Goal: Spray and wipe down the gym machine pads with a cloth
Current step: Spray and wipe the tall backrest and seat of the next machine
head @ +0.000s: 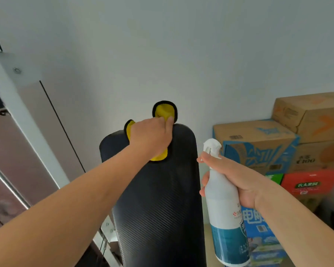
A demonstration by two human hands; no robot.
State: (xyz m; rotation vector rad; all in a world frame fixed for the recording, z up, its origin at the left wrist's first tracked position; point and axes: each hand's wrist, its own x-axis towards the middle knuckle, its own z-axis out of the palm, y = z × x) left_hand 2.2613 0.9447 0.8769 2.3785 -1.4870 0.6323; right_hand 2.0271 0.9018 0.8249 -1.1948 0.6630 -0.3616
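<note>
A long black textured pad (158,199) of the gym machine runs up the middle of the view toward a white wall. At its far top end my left hand (150,136) holds a yellow cloth with a black edge (165,110) against the pad; cloth corners stick out above and to both sides of the hand. To the right of the pad, my right hand (237,179) grips a white spray bottle with a blue label (225,212) by the neck. The white nozzle points left, toward the pad.
Stacked cardboard boxes (258,143) and colourful packages (310,183) fill the right corner beside the pad. A door frame and brown panels (33,116) run along the left. The white wall stands close behind the pad's top end.
</note>
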